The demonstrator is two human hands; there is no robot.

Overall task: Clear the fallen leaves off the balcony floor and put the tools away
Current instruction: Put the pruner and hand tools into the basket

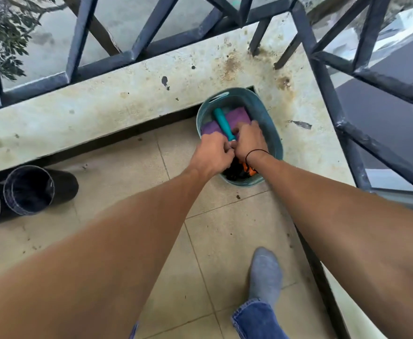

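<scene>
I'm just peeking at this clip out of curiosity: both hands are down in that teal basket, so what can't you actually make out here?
Head view only:
- Working end of the teal-handled tool: hidden behind the left hand and right hand.
- What each hand's fingers grip: curled out of sight.
- Black and orange item in the teal plastic basket: mostly covered by the wrists.
- Purple cloth: partly hidden under the tool.
- Black rubber boots: cut off by the left edge.

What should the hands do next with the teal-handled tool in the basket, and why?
Probably let go and withdraw. Both the left hand and right hand grip the near end of the teal-handled tool, which already lies inside the basket on the purple cloth.
</scene>
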